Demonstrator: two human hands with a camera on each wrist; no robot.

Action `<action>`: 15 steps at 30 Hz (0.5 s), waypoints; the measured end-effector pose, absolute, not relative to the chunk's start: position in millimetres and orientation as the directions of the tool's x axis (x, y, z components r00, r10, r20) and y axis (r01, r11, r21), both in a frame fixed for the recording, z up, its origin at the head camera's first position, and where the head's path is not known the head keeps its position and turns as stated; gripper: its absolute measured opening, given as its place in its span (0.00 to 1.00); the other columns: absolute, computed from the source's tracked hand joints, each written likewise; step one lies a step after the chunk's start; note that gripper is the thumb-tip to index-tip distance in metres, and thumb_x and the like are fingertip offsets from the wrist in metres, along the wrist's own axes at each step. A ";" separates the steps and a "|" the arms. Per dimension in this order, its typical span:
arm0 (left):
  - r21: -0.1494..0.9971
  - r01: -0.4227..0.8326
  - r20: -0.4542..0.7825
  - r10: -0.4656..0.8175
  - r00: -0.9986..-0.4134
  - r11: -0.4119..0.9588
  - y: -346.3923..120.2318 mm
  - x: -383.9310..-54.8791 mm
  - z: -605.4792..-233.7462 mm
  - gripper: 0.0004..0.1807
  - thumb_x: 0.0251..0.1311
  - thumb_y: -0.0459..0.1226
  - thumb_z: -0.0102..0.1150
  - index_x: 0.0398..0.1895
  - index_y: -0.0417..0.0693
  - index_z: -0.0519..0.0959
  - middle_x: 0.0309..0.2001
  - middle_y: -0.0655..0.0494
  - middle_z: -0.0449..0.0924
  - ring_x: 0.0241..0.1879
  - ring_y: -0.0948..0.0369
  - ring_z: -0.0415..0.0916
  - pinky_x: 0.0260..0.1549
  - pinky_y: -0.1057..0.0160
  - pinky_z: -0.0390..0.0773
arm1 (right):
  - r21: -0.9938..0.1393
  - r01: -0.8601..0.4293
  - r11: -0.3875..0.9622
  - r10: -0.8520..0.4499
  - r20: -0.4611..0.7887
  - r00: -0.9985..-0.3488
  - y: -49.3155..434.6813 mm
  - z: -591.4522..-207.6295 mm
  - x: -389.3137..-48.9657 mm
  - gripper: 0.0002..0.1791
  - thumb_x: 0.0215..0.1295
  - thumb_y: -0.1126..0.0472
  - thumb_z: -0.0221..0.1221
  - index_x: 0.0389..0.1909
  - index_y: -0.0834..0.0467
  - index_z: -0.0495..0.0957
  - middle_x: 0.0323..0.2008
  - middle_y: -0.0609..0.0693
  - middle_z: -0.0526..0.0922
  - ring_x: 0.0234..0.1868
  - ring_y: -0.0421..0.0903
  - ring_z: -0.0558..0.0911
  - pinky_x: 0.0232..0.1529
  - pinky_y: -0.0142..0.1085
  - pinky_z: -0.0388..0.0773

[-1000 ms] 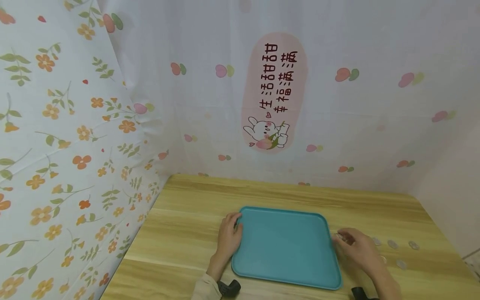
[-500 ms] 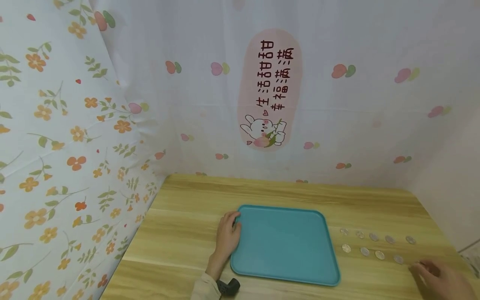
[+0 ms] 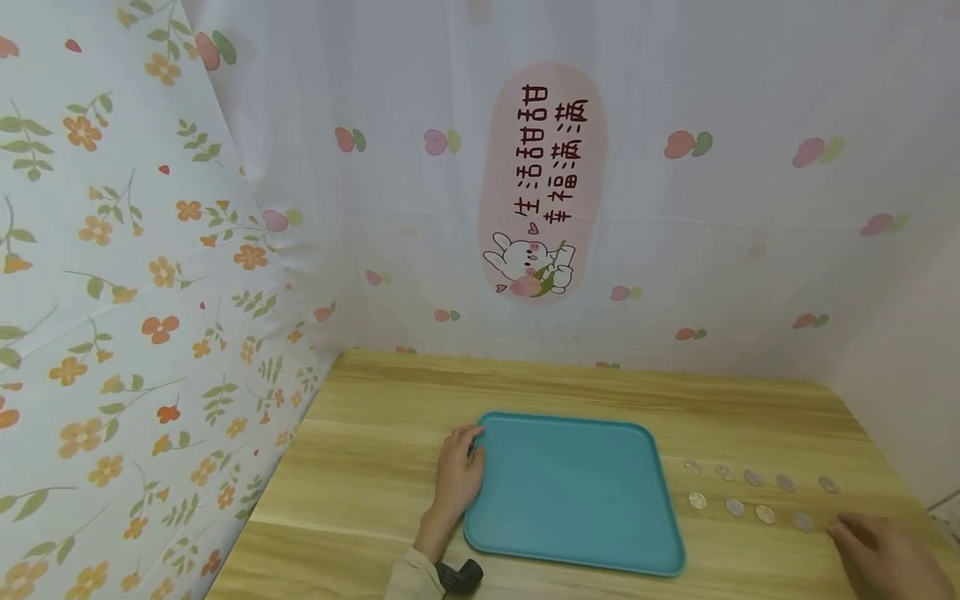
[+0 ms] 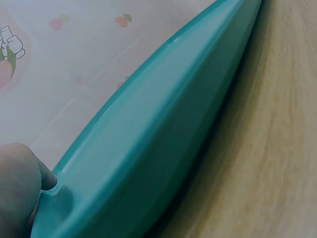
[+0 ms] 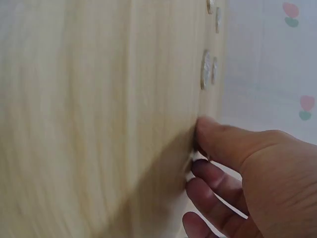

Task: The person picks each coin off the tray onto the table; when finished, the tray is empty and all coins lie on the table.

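Observation:
A blue-green tray lies on the wooden table, its surface bare. My left hand grips the tray's left edge; in the left wrist view a bent fingertip hooks over the rim. To the right of the tray, several coins lie flat in two rows, among them a golden one near the tray and a silver one beside my right hand. That hand is down at the tabletop at the right end of the front row, thumb and fingers pinching a coin, mostly hidden by the fingertips.
The wooden table meets a white printed curtain at the back and a floral cloth on the left. A black wrist mount sits by the left forearm, close to the tray's front-left corner.
My right hand has moved from beside the tray's right edge out to the right end of the front coin row, uncovering coins near the tray. The left hand stays on the tray.

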State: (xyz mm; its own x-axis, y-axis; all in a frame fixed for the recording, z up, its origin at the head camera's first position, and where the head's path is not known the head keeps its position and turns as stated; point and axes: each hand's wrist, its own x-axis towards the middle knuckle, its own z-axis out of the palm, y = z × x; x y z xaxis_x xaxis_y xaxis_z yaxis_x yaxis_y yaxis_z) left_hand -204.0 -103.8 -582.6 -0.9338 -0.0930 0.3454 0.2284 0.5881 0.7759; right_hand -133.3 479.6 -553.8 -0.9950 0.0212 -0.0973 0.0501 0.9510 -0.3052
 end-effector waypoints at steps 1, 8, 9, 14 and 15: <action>0.779 0.224 0.341 -0.095 -0.935 0.585 -103.7 -203.9 -582.8 0.17 0.62 0.29 0.57 0.55 0.41 0.80 0.55 0.47 0.79 0.51 0.50 0.75 0.50 0.48 0.74 | -0.301 0.042 0.953 0.021 -0.072 -0.997 478.3 -553.9 -134.0 0.28 0.75 0.53 0.53 0.48 0.80 0.74 0.43 0.77 0.80 0.43 0.76 0.79 0.40 0.64 0.76; 0.781 0.208 0.324 -0.097 -0.941 0.588 -104.1 -205.0 -583.0 0.18 0.63 0.31 0.56 0.56 0.42 0.79 0.56 0.48 0.79 0.51 0.52 0.74 0.50 0.50 0.74 | -0.291 0.010 0.957 0.045 0.116 -0.992 469.9 -559.1 -136.5 0.22 0.68 0.60 0.60 0.46 0.80 0.76 0.33 0.73 0.82 0.34 0.70 0.80 0.33 0.61 0.76; 0.777 0.212 0.331 -0.099 -0.939 0.593 -104.2 -205.1 -583.0 0.18 0.63 0.31 0.56 0.56 0.41 0.79 0.56 0.47 0.79 0.51 0.52 0.74 0.50 0.50 0.74 | -0.294 0.009 0.956 0.048 0.126 -0.991 469.3 -559.6 -136.8 0.21 0.68 0.61 0.60 0.46 0.79 0.76 0.34 0.74 0.82 0.34 0.70 0.80 0.33 0.61 0.76; 0.768 0.220 0.347 -0.103 -0.932 0.602 -103.7 -204.0 -582.3 0.18 0.62 0.30 0.57 0.55 0.40 0.80 0.55 0.47 0.79 0.49 0.52 0.75 0.48 0.51 0.74 | -0.297 0.067 0.953 0.097 0.087 -0.991 465.6 -557.7 -135.8 0.22 0.68 0.58 0.60 0.47 0.77 0.76 0.38 0.77 0.80 0.37 0.71 0.78 0.36 0.62 0.75; 0.769 0.217 0.343 -0.101 -0.934 0.601 -103.5 -203.7 -582.1 0.18 0.62 0.30 0.57 0.55 0.40 0.79 0.55 0.47 0.79 0.48 0.53 0.74 0.47 0.51 0.74 | -0.299 0.082 0.951 0.112 0.084 -0.990 463.9 -556.8 -134.9 0.23 0.69 0.57 0.59 0.47 0.77 0.76 0.40 0.77 0.79 0.39 0.72 0.77 0.38 0.62 0.73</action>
